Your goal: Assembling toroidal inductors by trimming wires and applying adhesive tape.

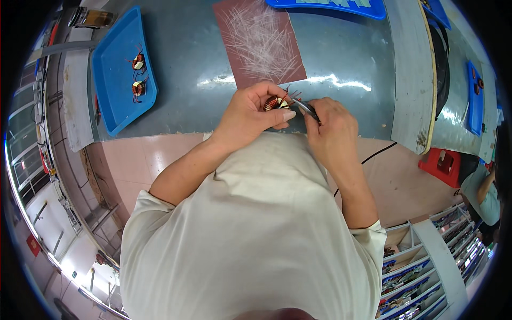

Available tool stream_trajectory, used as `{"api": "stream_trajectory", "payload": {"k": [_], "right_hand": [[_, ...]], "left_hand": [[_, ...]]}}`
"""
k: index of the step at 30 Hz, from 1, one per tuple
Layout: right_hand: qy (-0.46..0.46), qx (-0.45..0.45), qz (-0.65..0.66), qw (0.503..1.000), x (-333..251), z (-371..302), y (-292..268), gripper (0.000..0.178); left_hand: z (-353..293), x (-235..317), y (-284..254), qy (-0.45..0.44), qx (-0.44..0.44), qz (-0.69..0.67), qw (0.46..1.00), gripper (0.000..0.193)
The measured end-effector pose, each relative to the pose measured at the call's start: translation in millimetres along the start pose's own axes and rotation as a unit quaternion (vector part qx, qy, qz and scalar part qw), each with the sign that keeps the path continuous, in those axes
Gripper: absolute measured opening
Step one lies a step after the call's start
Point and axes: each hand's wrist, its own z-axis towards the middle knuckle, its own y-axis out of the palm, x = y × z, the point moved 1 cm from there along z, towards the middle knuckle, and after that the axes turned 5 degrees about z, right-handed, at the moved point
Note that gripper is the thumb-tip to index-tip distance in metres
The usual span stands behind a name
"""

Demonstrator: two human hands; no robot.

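Observation:
Near the table's front edge my left hand [250, 114] is closed on a toroidal coil [275, 103], wound with copper-red wire around a pale core, between thumb and fingers. Thin wire leads stick up from it. My right hand [333, 125] grips a small hand tool [304, 106] with a metal tip and dark handles, like pliers or cutters. Its tip points left and meets the coil's right side by the leads; whether the jaws close on a wire is too small to tell. Two similar coils [138, 62] lie in the blue tray [114, 109] on the left.
A reddish-brown sheet [234, 64] ahead carries a heap of thin, whitish strands [261, 37]. At the far edge sits another blue tray [341, 6] with pale pieces. A glass jar [96, 19] stands far left. To the right are a wooden-edged divider [413, 80], a red stool [442, 165] and another person [482, 194].

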Motion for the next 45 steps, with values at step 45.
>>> {"api": "stream_trajectory", "payload": {"k": [45], "right_hand": [[0.233,-0.419,0.421,0.770,29.8,5.8,-25.5,0.021]], "left_hand": [[-7.9,16.4,-13.2,0.122,-0.105,0.325,0.932,0.018]]}}
